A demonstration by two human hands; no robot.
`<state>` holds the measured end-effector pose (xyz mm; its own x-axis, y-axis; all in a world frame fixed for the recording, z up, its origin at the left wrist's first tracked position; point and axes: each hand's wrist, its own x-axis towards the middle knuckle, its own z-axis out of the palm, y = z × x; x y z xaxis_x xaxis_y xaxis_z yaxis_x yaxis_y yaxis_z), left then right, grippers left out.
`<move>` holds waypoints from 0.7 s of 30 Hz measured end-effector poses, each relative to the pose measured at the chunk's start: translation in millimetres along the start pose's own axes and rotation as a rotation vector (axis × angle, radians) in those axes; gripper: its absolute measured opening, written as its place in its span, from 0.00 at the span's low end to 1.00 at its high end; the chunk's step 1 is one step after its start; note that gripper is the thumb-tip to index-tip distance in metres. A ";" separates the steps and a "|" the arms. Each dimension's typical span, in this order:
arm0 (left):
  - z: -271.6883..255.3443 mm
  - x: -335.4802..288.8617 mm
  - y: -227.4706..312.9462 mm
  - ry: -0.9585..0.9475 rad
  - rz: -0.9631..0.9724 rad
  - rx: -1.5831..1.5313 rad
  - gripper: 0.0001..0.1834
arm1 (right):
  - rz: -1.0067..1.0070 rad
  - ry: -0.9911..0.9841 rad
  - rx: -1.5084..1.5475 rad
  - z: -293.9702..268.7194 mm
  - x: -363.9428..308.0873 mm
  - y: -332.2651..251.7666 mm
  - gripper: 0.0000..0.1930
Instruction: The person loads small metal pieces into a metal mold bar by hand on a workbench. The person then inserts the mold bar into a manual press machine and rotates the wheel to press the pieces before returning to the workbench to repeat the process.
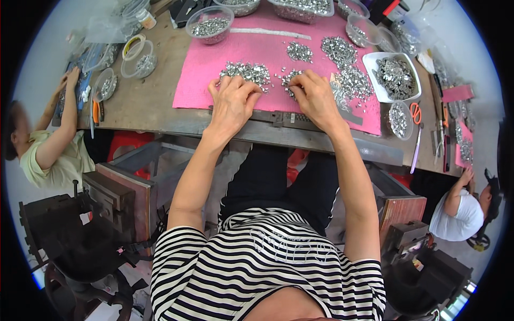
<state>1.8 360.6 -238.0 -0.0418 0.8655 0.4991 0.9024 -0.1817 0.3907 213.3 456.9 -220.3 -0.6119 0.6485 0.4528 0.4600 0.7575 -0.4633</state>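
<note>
Both at the near edge of the pink rectangular foam mat [214, 69]: left hand [233, 101], fingers curled on a heap of small silvery metal pieces [246, 71]; right hand [316, 99], fingertips pinched among scattered pieces [288, 79].

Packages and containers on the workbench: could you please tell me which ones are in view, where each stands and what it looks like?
White rectangular tray: right of the pink mat, heaped with small silvery parts.
Clear round tub: top edge of the mat, holding silvery parts.
Clear round tub with a yellow ring: bare wood left of the mat.
Small clear bowl: near the tray, beside orange-handled scissors.
No labels, signs or screens can be made out.
</note>
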 end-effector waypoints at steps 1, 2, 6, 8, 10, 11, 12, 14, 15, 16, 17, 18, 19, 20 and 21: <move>-0.3 1.2 0.0 -0.017 0.002 0.014 0.05 | -0.025 0.010 -0.021 3.4 1.1 -0.9 0.03; 0.7 1.3 -0.7 -0.014 0.001 0.017 0.05 | -0.050 0.021 -0.042 7.5 2.2 -1.9 0.03; 5.4 1.0 -1.4 0.003 -0.001 -0.047 0.04 | -0.095 0.043 -0.079 29.0 5.9 -1.8 0.05; 5.9 1.3 -0.8 0.004 -0.013 -0.058 0.04 | -0.111 0.035 -0.128 34.3 8.7 -2.5 0.05; 5.6 1.6 -0.9 -0.004 -0.024 -0.059 0.04 | -0.126 0.026 -0.178 36.9 10.3 -2.4 0.06; 4.9 1.3 -1.7 -0.003 -0.025 -0.059 0.04 | -0.129 0.026 -0.182 37.6 10.9 -2.3 0.06; 4.4 0.9 -2.6 -0.005 -0.016 -0.061 0.04 | -0.132 0.026 -0.186 38.0 11.3 -2.2 0.06; 4.4 0.3 -3.4 -0.005 -0.010 -0.065 0.04 | -0.135 0.021 -0.186 37.3 11.3 -2.2 0.05; 4.7 0.3 -3.7 -0.001 -0.009 -0.063 0.04 | -0.136 0.018 -0.185 37.0 11.1 -2.3 0.05; 5.4 0.4 -3.6 0.001 -0.006 -0.063 0.04 | -0.133 0.017 -0.188 36.9 11.7 -2.8 0.05; 6.1 0.7 -3.4 -0.001 -0.005 -0.067 0.04 | -0.139 0.005 -0.200 37.5 14.0 -3.5 0.05; 6.7 1.2 -3.1 -0.004 -0.010 -0.061 0.04 | -0.143 -0.007 -0.213 37.7 16.3 -3.9 0.04; 6.7 1.7 -2.9 -0.007 -0.015 -0.055 0.04 | -0.140 -0.008 -0.213 36.9 18.8 -4.5 0.04; 6.4 2.1 -2.8 -0.009 -0.015 -0.057 0.04 | -0.125 -0.052 -0.195 35.7 21.5 -5.0 0.05; 5.7 2.4 -3.1 -0.012 -0.018 -0.042 0.04 | -0.109 -0.095 -0.177 35.0 23.4 -4.6 0.05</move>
<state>1.4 365.9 -242.4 -0.0526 0.8743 0.4826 0.8825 -0.1854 0.4322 174.4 465.9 -234.2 -0.7182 0.5584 0.4152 0.4883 0.8295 -0.2711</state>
